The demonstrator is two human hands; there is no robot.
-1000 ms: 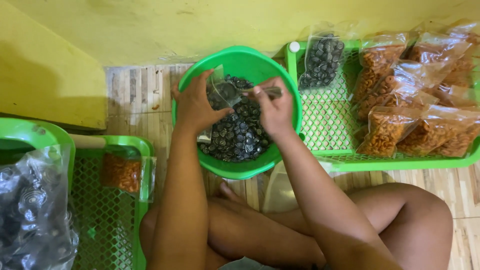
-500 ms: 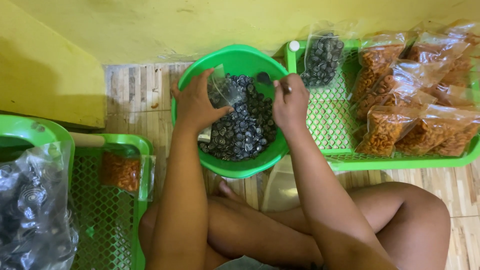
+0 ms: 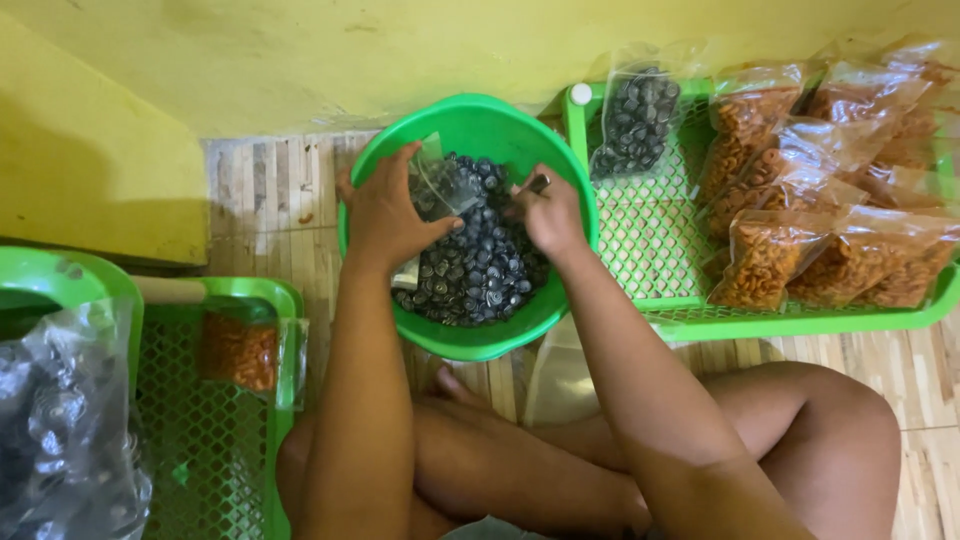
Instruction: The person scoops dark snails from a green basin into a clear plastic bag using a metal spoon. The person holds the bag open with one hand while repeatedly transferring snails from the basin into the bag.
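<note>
Both hands are down in the green bowl (image 3: 470, 125), which sits on the wooden floor (image 3: 270, 190) just in front of the person's crossed legs. The bowl is loaded with small dark round snacks (image 3: 480, 275), heaped across its bottom and right side.

The left hand (image 3: 385, 215) is closed around a small clear plastic bag (image 3: 435, 185), pinching it at the bowl's left side so the bag stands up over the dark pieces. Over on the right, the right hand (image 3: 550, 215) is curled shut around a dark-handled scoop (image 3: 535, 186); only the bit of handle poking out from the fist shows, and the working end is hidden under the hand among the snacks.

Right of the bowl, touching its rim, lies a green mesh tray (image 3: 650, 250). At its far left corner leans a filled bag of the same dark snacks (image 3: 635, 120), and the right half is piled with clear bags of orange snacks (image 3: 800, 230), overlapping one another.

On the near left sits another green tray (image 3: 200, 440) with one bag of orange snacks (image 3: 240, 350) lying flat in it. At the far left edge, a big clear plastic bag of dark pieces (image 3: 60, 430) spills out of a second green container (image 3: 60, 285). A yellow wall (image 3: 300, 60) runs along the far side.
</note>
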